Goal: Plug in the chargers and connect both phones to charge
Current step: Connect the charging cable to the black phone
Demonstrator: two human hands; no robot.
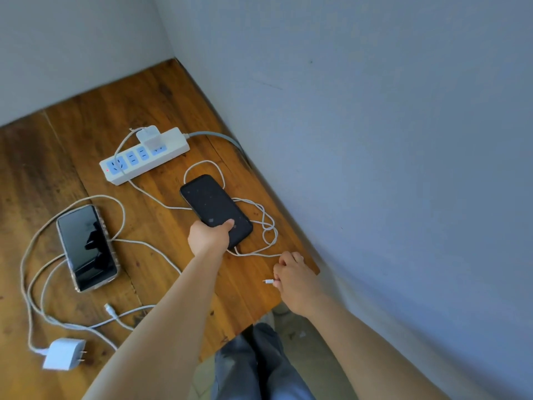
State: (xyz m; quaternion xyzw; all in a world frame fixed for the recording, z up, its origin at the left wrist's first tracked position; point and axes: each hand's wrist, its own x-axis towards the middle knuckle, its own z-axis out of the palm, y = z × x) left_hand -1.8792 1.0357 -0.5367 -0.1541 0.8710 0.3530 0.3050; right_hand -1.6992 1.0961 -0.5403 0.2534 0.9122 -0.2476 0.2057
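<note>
White plug tip pokes from the right hand, pinched between its fingers. Just beyond and left, the left hand grips the black phone by its near end, over loops of cable. Far left of both hands lie a second phone and a loose charger — unplugged. Farthest, past the left hand, another charger sits in the power strip.

One head-worn camera looks steeply down, close over the wooden table corner.
</note>
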